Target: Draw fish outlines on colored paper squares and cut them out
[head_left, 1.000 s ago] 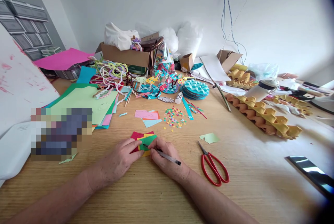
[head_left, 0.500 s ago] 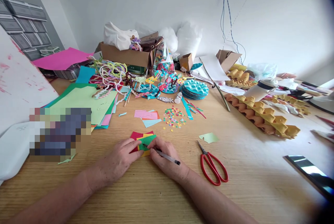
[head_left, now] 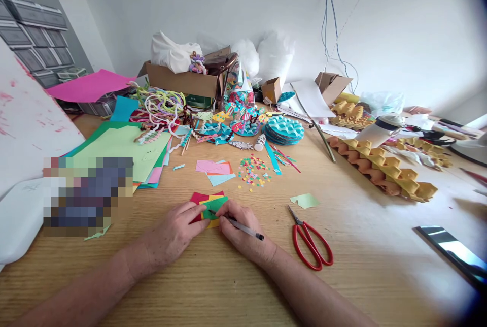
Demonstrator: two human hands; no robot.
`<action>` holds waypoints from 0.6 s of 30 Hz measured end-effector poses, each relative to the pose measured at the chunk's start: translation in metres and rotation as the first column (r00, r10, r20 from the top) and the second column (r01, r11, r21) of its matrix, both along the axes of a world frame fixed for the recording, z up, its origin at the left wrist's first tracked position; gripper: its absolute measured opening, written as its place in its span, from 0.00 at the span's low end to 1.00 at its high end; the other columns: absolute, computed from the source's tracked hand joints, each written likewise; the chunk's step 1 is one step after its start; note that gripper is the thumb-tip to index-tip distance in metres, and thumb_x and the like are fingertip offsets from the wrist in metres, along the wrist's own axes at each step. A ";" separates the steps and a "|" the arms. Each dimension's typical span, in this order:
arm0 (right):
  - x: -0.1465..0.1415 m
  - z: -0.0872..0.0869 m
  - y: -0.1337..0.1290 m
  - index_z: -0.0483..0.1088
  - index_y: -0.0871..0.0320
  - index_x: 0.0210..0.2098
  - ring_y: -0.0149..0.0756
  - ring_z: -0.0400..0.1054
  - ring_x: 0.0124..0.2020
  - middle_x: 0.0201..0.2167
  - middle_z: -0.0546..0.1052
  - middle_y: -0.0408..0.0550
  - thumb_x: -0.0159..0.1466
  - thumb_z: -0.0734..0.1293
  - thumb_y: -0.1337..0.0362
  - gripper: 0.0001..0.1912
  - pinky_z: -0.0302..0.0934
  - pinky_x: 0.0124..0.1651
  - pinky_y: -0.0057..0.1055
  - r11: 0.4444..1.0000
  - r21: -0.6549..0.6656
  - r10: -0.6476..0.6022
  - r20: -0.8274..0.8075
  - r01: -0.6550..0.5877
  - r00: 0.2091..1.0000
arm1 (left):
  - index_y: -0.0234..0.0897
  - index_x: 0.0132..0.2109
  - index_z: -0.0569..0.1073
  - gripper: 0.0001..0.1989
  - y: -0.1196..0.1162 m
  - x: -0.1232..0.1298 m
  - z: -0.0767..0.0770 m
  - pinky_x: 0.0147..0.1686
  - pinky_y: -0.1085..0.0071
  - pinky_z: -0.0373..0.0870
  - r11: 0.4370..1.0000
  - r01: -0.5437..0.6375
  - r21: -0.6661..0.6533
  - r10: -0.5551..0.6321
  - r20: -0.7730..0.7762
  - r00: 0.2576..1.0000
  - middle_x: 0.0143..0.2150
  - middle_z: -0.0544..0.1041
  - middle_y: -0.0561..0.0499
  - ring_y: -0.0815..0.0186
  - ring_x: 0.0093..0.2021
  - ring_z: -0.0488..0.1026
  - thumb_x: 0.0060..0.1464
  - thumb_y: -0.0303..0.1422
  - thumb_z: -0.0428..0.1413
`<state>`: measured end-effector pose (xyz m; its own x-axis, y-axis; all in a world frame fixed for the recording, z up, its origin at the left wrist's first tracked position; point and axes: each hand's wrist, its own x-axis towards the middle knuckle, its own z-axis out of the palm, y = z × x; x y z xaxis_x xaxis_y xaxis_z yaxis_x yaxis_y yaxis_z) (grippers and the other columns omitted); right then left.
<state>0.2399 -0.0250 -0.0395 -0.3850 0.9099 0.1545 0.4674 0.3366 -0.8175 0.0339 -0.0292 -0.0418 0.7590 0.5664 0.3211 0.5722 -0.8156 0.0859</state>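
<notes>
A small green paper [head_left: 217, 205] lies over yellow and red papers [head_left: 197, 198] on the wooden table. My left hand [head_left: 175, 229] rests on the left side of this pile, its fingertips pressing the green sheet flat. In my right hand [head_left: 240, 228] is a pen [head_left: 245, 229], gripped between thumb and fingers, its tip touching the green paper. Faint dark lines show near the tip. Red-handled scissors [head_left: 310, 240] lie to the right of my right hand, with a pale green paper scrap [head_left: 305, 200] just beyond them.
Pink paper pieces [head_left: 213, 167] and a scatter of confetti [head_left: 253, 170] lie beyond my hands. Coloured sheets [head_left: 114, 149] are stacked at left. Egg cartons [head_left: 380, 164], a bottle [head_left: 382, 130] and a phone [head_left: 452, 251] are at right. Blue wavy discs [head_left: 283, 130] stand behind.
The pen has shifted very slightly with my right hand, its tip still on the green paper. My left hand has stayed in place.
</notes>
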 end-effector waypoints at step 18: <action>0.001 -0.004 0.002 0.66 0.59 0.30 0.27 0.56 0.19 0.19 0.64 0.37 0.55 0.59 0.73 0.07 0.50 0.25 0.23 1.000 -0.014 0.011 -0.004 -0.011 1.000 | 0.36 0.47 0.73 0.18 0.001 0.002 0.003 0.45 0.63 0.72 0.999 0.013 0.044 -0.013 0.001 1.000 0.45 0.73 0.44 0.59 0.45 0.68 0.59 0.21 0.42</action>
